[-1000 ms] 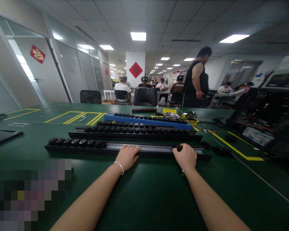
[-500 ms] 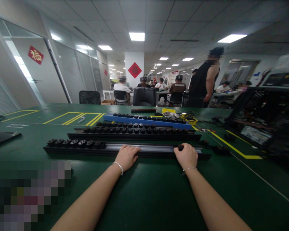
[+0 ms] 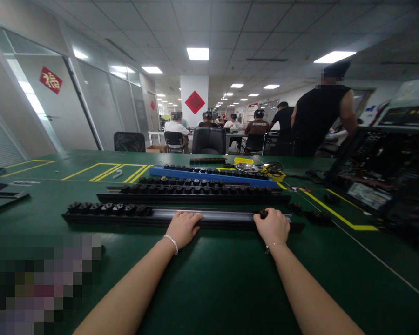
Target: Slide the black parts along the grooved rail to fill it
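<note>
A long black rail (image 3: 226,224) with a pale inner channel lies crosswise on the green table in front of me. Several small black wheel-like pieces (image 3: 117,209) sit in a row in its left part. My left hand (image 3: 183,228) is closed over the middle of the rail, its fingers across the top and the thumb on the near side. Toward the rail's right end, my right hand (image 3: 273,226) grips a small black wheel-like piece (image 3: 263,214) at the channel. The fingers hide most of that piece, so I cannot tell how it is seated.
Behind lie another black rail (image 3: 192,199) with black pieces and a blue rail (image 3: 212,177). Loose black pieces (image 3: 319,217) are at the right. A metal dish (image 3: 247,167) stands farther back, and an open equipment case (image 3: 366,172) at far right. A person (image 3: 321,116) stands beyond the table.
My right hand has shifted very slightly right along the rail with the black piece. My left hand stays in place. The standing person beyond the table has moved right.
</note>
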Tool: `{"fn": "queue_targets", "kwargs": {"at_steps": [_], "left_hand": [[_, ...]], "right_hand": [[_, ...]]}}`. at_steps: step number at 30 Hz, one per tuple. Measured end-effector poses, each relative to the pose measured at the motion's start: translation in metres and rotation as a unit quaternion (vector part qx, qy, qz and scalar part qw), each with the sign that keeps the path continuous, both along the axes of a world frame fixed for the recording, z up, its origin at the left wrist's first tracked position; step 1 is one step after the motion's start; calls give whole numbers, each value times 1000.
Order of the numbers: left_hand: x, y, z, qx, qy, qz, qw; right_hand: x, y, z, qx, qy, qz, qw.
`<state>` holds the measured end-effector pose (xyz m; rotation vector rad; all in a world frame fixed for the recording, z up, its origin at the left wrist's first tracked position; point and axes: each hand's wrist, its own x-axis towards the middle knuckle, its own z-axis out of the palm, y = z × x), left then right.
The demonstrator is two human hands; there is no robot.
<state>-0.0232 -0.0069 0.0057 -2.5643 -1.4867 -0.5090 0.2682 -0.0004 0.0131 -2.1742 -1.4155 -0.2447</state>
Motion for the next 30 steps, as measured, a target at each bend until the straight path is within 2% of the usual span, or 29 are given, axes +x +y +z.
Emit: {"fn": "queue_targets", "kwargs": {"at_steps": [30], "left_hand": [[-1,1,-2,7,0,-7,1000]], "right_hand": [[6,0,0,37,19,-10,999]]}}
